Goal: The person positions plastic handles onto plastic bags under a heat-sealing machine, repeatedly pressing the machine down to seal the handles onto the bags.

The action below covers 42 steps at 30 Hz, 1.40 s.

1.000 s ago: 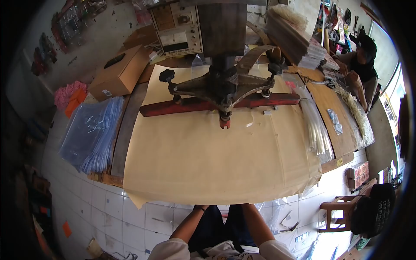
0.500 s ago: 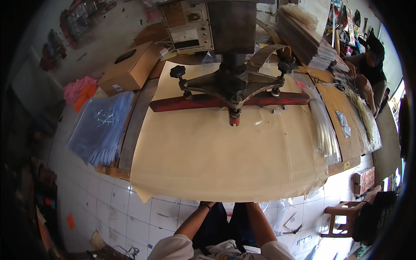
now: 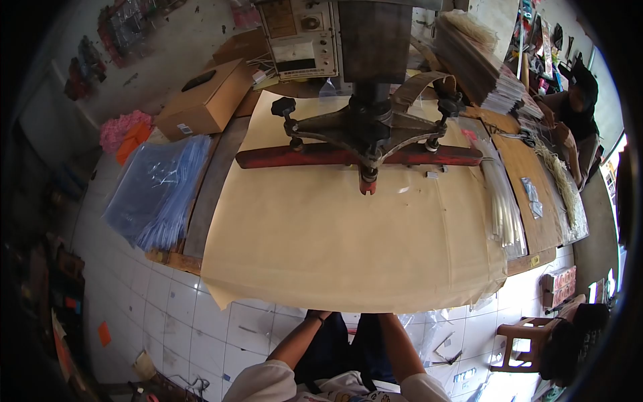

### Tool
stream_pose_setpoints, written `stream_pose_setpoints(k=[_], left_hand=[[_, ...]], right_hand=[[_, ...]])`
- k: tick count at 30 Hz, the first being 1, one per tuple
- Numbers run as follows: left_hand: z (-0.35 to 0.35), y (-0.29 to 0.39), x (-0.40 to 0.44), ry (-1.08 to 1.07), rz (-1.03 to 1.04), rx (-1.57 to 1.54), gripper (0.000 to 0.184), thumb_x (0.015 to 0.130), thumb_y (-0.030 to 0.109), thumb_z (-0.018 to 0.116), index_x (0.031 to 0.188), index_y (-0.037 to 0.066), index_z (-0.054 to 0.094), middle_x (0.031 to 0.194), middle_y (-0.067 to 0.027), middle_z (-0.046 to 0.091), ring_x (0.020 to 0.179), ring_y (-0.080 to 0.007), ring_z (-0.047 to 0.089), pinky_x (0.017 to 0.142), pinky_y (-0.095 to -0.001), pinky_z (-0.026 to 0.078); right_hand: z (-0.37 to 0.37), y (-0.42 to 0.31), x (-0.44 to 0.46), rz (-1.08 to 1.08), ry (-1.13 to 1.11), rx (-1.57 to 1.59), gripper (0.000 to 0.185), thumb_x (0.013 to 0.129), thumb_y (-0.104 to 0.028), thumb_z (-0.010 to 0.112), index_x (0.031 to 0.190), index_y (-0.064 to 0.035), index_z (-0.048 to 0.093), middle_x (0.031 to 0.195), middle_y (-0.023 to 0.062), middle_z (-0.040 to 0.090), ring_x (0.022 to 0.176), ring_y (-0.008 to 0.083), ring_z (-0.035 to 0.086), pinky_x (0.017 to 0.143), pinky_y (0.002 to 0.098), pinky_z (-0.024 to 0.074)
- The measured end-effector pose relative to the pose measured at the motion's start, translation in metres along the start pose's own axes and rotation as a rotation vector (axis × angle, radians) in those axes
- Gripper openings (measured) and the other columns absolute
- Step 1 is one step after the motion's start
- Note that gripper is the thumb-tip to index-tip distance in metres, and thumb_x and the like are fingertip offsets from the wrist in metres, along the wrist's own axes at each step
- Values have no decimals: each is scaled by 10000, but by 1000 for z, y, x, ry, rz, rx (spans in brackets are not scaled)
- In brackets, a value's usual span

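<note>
A large tan paper sheet (image 3: 321, 248) covers the worktable and overhangs its front edge. My left hand (image 3: 319, 313) is at that front edge, mostly under the sheet, with only its back and wrist showing. To its right, my right hand (image 3: 387, 315) is also hidden beneath the edge, fingers out of sight. What either hand holds cannot be made out. Above the sheet hangs a dark metal press arm (image 3: 368, 127) with a long red bar (image 3: 295, 155) across it.
Clear plastic sleeves (image 3: 157, 191) are stacked on the left, near a cardboard box (image 3: 204, 100). White tubes (image 3: 504, 208) and scissors (image 3: 519, 137) lie on the right. Beyond sits another person (image 3: 576, 120). A stool (image 3: 526, 342) stands at lower right.
The whole view has shifted, so the table and press appear further right and slightly higher. My hands have stayed at the sheet's front edge.
</note>
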<state>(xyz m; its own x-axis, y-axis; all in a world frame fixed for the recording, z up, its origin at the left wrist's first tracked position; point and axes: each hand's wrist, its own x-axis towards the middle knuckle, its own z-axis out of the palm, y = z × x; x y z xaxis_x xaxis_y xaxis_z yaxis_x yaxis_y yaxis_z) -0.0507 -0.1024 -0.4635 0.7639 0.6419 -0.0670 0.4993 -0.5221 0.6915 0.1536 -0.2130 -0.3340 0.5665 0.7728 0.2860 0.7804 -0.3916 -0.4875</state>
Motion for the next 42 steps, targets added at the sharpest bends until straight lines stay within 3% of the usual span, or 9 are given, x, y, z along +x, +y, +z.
stream_pose_setpoints(k=[3,8,13,16,18,21,38,42], left_hand=[[-5,4,-2,-9,-54,58,670,1024,554,386,1541,128,381,1618,-112,341,1479,-308,329,1213,-483,281],[22,-23,-6,-3,-159,-540,719,1029,597,293,1575,128,301,1651,-110,267,1508,-314,268,1230,-492,237],[21,-28,-10,-84,-223,-716,747,1026,622,256,1586,127,270,1664,-105,236,1517,-313,247,1234,-494,227],[13,-24,-13,-117,-186,-522,724,1031,598,306,1580,127,284,1653,-105,263,1504,-316,274,1224,-488,252],[-13,-2,-15,-166,-93,-145,703,1033,575,356,1572,127,306,1641,-108,293,1490,-320,302,1214,-483,276],[-23,13,-15,-92,-106,-161,664,1010,550,413,1500,103,430,1575,-140,407,1444,-333,380,1185,-495,312],[24,-32,-9,0,16,-70,677,1024,551,421,1547,126,366,1610,-128,349,1467,-328,342,1199,-486,301],[4,-15,-10,-61,-23,-63,691,1034,568,370,1566,129,325,1624,-125,321,1482,-322,315,1209,-486,284]], right_hand=[[0,-2,2,2,0,-2,395,896,-305,621,1189,-46,671,1138,266,678,1151,449,599,1012,531,463],[-4,-5,3,8,-2,-12,393,896,-304,619,1186,-44,671,1137,266,679,1148,450,599,1011,531,464],[-4,-5,0,11,-10,-9,391,897,-303,618,1183,-42,671,1135,266,679,1146,451,600,1010,530,465],[-5,-5,0,16,-11,-6,390,898,-302,618,1182,-41,672,1133,266,680,1144,452,600,1009,530,465],[-4,-5,0,17,-12,-6,389,898,-302,617,1181,-40,672,1133,266,680,1144,452,600,1008,530,465],[-4,-5,0,21,-14,-7,388,899,-301,616,1179,-39,672,1132,267,680,1142,453,601,1007,530,466],[-9,-7,-1,13,-24,-5,382,902,-298,612,1169,-32,673,1125,267,682,1134,457,602,1002,529,468],[-7,-7,-1,13,-28,-1,381,902,-297,611,1167,-30,673,1123,268,682,1132,458,603,1001,529,469]])
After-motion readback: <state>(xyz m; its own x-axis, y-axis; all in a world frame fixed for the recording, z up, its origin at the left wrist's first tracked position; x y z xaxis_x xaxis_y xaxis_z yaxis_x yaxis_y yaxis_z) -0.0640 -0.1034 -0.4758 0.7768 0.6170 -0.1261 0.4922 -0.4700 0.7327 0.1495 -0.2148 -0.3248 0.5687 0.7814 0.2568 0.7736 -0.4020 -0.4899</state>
